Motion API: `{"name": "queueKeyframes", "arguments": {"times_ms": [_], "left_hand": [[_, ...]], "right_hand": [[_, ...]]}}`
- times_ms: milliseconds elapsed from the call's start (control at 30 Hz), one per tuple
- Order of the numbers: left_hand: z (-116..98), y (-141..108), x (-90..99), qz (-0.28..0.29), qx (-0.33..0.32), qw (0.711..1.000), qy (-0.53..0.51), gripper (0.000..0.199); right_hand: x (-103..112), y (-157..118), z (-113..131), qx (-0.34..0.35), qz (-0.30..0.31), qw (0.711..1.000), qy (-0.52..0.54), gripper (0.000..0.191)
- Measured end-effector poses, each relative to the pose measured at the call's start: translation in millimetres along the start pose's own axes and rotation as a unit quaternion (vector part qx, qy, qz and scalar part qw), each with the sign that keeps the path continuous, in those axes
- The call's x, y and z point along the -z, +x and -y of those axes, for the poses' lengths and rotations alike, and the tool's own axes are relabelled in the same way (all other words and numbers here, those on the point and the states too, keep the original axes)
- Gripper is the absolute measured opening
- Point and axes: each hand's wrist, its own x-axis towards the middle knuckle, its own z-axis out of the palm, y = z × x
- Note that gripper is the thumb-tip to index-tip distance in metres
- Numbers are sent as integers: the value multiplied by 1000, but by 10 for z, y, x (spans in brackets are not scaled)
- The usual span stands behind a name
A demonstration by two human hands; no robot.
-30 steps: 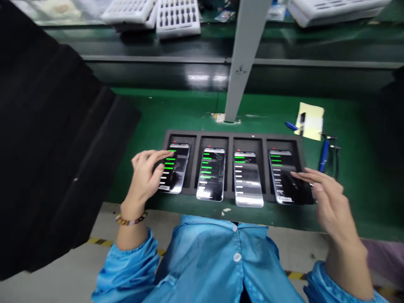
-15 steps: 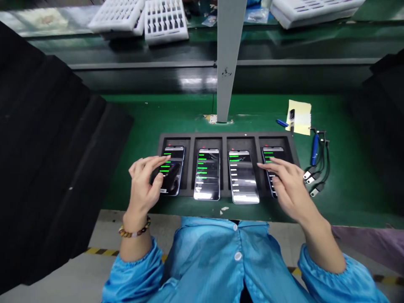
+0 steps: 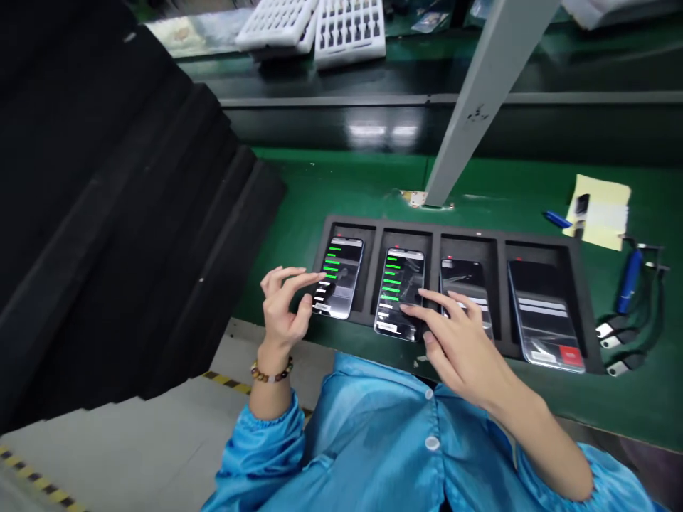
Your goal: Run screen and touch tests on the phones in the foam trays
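Several smartphones lie face up in the compartments of a black foam tray (image 3: 580,299). My left hand (image 3: 285,306) is open, its index fingertip at the screen of the leftmost phone (image 3: 346,274), which shows green and white lines. My right hand (image 3: 462,348), fingers apart, reaches over the second phone (image 3: 408,274), its index fingertip at the lower screen. That hand partly covers the third phone (image 3: 463,272), whose screen shows pale bars. The rightmost phone (image 3: 541,323) has pale bars and a red block at its lower corner. Neither hand holds anything.
A grey post (image 3: 474,114) rises behind the tray. Short cables with metal plugs (image 3: 622,345), a blue tool (image 3: 629,281) and yellow paper (image 3: 602,206) lie at right. Black stacked foam (image 3: 133,213) stands left. White slotted trays (image 3: 349,35) sit on the back shelf.
The view has swung left. My right hand has moved from the rightmost phone to the second one. My left hand stays at the leftmost phone. The two right phones' screens now show pale bars.
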Motion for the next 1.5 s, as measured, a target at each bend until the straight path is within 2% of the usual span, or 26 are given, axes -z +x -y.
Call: {"name": "queueKeyframes", "arguments": {"times_ms": [133,333,533,633,733,833,900,1000,1067,1200,1367,1433,1500], "left_hand": [[15,-77,12,-6,-32,999,-13,37],[66,-77,-12,43,-31,999,-11,38],[103,-31,-27,-4,-24,1000,-18,38],[94,29,-62,-17,-21,999,-29,38],[38,87,-105,-18,-30,999,-35,38],[-56,133,-136,3,-47,998,-33,37],[-121,161,-147,18,-52,998,-29,36],[-183,192,-146,32,-51,998,-20,35],[-195,196,-135,37,-46,998,-15,35],[-179,157,-91,46,-23,999,-4,36],[-158,105,-45,56,-15,998,11,38],[-154,104,-49,62,-15,998,20,40],[-149,111,-61,82,-15,996,29,41]], "right_hand": [[45,-69,-56,-22,-22,1000,-5,50],[325,-319,-312,-103,-97,990,-27,46],[631,-757,-714,-222,-188,953,-80,42],[672,-920,-826,-252,-194,944,-93,41],[635,-963,-845,-261,-181,943,-101,41],[574,-894,-783,-259,-176,943,-112,41],[527,-802,-703,-234,-168,952,-102,41],[445,-635,-563,-175,-113,976,-65,45],[385,-518,-478,-155,-83,983,-54,46],[225,-222,-317,-131,-86,987,-44,48],[26,195,-89,-69,-48,996,-15,44],[36,229,-55,-64,-46,997,-13,43],[110,131,-87,-68,-61,996,-10,43]]}}
